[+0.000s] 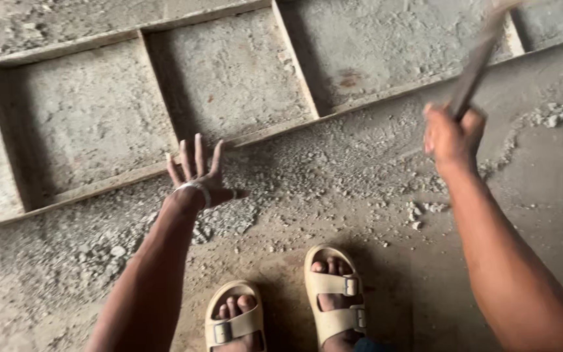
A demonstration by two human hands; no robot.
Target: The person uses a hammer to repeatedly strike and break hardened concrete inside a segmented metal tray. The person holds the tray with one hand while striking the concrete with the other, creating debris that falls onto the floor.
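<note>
left hand (198,176) fingers spread over the rubble (229,218) — right hand (452,133) fingers clenched round a raised tool handle (474,68).

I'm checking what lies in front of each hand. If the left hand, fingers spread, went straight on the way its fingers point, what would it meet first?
Probably the near rail of the metal frame, just beyond the left hand; depth is hard to judge.
</note>
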